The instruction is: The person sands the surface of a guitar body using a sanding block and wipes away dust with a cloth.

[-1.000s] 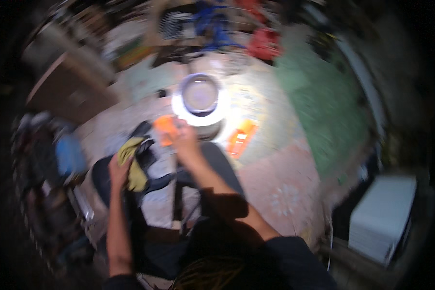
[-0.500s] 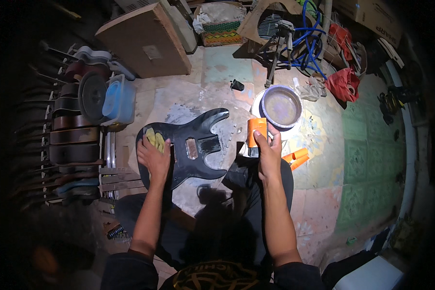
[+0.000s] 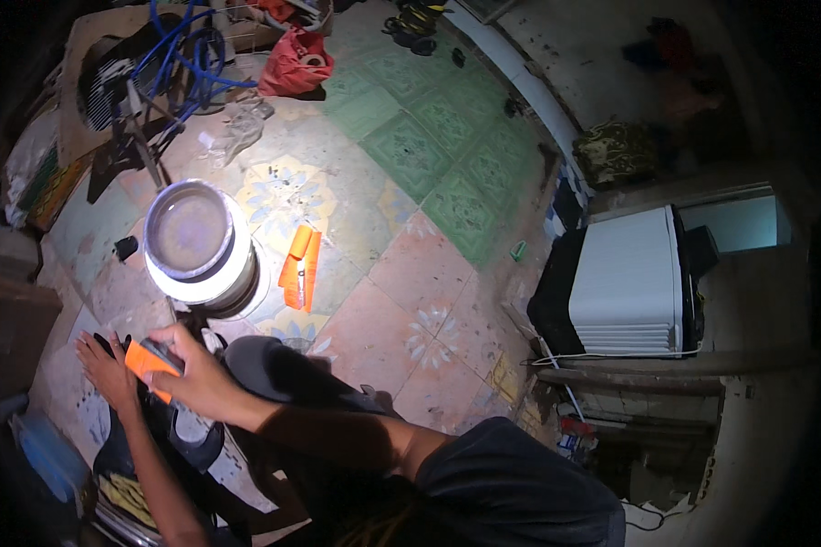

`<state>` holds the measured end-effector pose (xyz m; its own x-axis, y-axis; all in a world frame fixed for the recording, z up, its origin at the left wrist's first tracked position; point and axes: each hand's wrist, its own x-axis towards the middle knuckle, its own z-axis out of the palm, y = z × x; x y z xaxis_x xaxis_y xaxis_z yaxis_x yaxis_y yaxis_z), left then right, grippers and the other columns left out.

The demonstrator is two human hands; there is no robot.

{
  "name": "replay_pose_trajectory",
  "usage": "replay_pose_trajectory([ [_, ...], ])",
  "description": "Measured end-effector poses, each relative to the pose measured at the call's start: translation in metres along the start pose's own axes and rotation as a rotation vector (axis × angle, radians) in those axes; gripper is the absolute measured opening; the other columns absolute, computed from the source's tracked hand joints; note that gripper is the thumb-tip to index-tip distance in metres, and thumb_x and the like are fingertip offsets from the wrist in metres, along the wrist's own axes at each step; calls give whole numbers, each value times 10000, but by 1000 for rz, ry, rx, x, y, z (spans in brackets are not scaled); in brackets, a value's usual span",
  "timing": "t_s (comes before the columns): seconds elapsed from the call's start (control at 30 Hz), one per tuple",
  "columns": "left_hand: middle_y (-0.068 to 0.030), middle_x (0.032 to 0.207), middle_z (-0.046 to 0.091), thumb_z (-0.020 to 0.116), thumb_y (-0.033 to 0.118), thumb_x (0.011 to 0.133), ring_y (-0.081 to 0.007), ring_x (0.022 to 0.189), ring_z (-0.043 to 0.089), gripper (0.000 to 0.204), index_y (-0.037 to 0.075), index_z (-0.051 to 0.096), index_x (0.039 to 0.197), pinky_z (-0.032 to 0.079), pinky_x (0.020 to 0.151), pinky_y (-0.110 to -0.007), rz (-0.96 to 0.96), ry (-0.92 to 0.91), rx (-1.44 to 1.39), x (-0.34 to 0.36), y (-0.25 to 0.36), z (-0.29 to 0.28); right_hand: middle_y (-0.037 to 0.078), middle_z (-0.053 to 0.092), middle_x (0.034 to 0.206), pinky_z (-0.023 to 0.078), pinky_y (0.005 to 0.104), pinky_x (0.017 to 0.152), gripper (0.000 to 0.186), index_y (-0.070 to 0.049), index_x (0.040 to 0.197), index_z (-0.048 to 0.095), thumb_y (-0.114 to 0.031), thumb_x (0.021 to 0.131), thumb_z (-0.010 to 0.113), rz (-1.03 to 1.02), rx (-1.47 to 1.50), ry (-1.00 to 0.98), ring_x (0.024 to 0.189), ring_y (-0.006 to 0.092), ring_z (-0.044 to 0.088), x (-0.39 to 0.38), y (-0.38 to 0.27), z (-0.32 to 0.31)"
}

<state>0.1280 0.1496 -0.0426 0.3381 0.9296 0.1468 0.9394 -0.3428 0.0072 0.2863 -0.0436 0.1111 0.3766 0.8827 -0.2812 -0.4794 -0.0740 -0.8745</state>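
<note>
My right hand [image 3: 201, 378] is closed round a dark sanding block wrapped in orange sandpaper [image 3: 146, 363]. Just beside it, with fingers stretched out, my left hand [image 3: 109, 372] rests at the black electric guitar body [image 3: 114, 454]. That body lies at the lower left, partly hidden by my arms. A yellow cloth [image 3: 128, 497] shows near its lower end, away from both hands. Beyond my right hand, a round purple-rimmed basin [image 3: 190, 228] with greyish contents sits on a white bucket [image 3: 223, 296].
Folded orange sandpaper [image 3: 301, 269] lies on the patterned tile floor right of the bucket. Farther back are a red bag [image 3: 296, 62], a coiled blue hose [image 3: 196, 68] and a small black cup [image 3: 125, 247]. A white appliance [image 3: 625, 283] stands at the right.
The view has swung to the right. My left hand has let go of the yellow cloth and lies spread near the sandpaper-wrapped block, still held by my right hand.
</note>
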Motion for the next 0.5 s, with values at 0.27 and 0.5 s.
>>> replay_pose_trajectory([
  [0.27, -180, 1639, 289, 456, 440, 1055, -359, 1526, 241, 682, 53, 278, 1587, 214, 1214, -537, 299, 180, -223, 27, 16, 11, 164, 565, 1262, 451, 337, 1014, 545, 25, 1361, 419, -74, 908, 707, -87, -9, 34, 1195, 188, 550, 8, 11, 3],
  [0.5, -161, 1670, 222, 356, 449, 1086, -344, 1545, 193, 665, 50, 228, 1602, 183, 1215, -556, -112, -97, -36, -50, -77, 7, 188, 558, 1291, 437, 360, 1030, 589, 29, 1359, 439, -161, 887, 734, -114, -158, 110, 1204, 213, 543, 13, 9, 0],
])
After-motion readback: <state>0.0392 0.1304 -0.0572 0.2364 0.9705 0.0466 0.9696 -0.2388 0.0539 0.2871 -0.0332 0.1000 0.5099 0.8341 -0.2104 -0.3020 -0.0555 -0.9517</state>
